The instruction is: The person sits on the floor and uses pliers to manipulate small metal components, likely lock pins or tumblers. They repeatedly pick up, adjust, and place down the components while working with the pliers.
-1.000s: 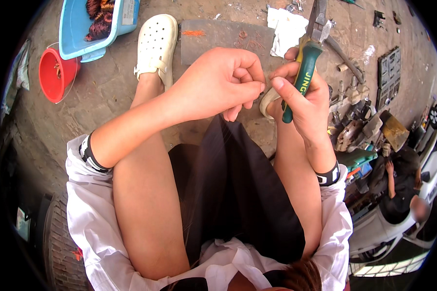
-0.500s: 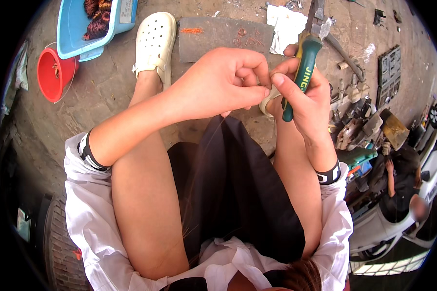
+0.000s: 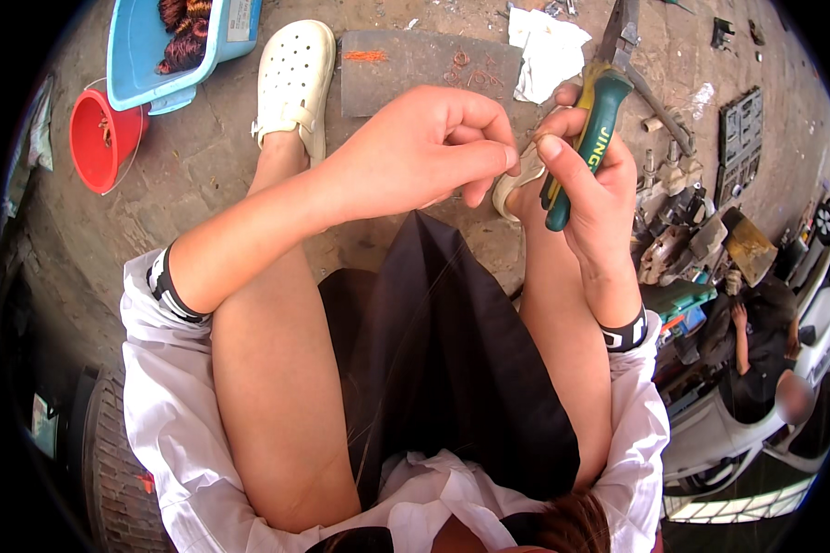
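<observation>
Between my knees, my left hand (image 3: 424, 152) is closed, its thumb and forefinger pinched together; what lies in them, if anything, is too small to make out. Close to its right is my right hand (image 3: 595, 189), closed around a pair of pliers (image 3: 601, 120) with green and yellow handles, the jaws pointing away from me. Its thumb and forefinger tips also press together, perhaps on something thin. A small gap separates the two hands. Beyond them, a flat grey plate (image 3: 397, 78) lies on the ground with short orange wire pieces (image 3: 366, 56) and reddish wire loops (image 3: 461, 64).
White paper (image 3: 542, 51) lies right of the plate. A blue basin (image 3: 148, 78) holding dark copper coils (image 3: 186, 41) and a red bucket (image 3: 92, 143) stand at far left. To the right are a dark tool case (image 3: 740, 147), metal parts (image 3: 669, 170), and another person (image 3: 761, 350) near a white car.
My hands have come apart slightly. My right hand and the pliers have shifted a little to the right, still gripped.
</observation>
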Demonstrator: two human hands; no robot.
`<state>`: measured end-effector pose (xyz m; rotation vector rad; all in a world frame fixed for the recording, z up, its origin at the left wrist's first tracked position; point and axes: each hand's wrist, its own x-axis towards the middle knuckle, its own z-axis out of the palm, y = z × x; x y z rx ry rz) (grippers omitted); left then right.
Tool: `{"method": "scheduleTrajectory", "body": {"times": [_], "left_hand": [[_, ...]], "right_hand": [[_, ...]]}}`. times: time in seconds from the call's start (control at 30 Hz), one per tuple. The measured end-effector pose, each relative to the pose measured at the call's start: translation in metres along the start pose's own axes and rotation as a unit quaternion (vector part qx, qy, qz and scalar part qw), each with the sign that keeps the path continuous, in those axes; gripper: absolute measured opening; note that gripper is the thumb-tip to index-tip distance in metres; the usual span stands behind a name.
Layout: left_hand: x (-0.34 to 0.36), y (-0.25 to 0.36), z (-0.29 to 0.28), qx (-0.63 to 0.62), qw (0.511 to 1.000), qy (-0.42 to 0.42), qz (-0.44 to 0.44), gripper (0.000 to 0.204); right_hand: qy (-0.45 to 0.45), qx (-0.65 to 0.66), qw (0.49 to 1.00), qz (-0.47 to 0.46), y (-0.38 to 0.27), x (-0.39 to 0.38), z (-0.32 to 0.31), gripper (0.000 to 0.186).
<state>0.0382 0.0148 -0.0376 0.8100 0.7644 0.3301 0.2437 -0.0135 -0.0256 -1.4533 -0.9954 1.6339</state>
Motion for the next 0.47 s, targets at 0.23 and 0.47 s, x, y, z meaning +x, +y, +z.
{"method": "scheduleTrajectory", "body": {"times": [0.23,0.47], "left_hand": [[0.0007,-0.0004,0.0012,-0.007,1.0,0.002,0.014,0.012],[0.0005,-0.0049,0.0028,-0.005,0.997,-0.006,0.073,0.012]], "right_hand": [[0.033,-0.025,0.999,0.011,-0.0037,-0.0017,0.0023,0.01],[0.051,0.036,0.998,-0.003,0.0003,-0.001,0.0027,0.009]]}}
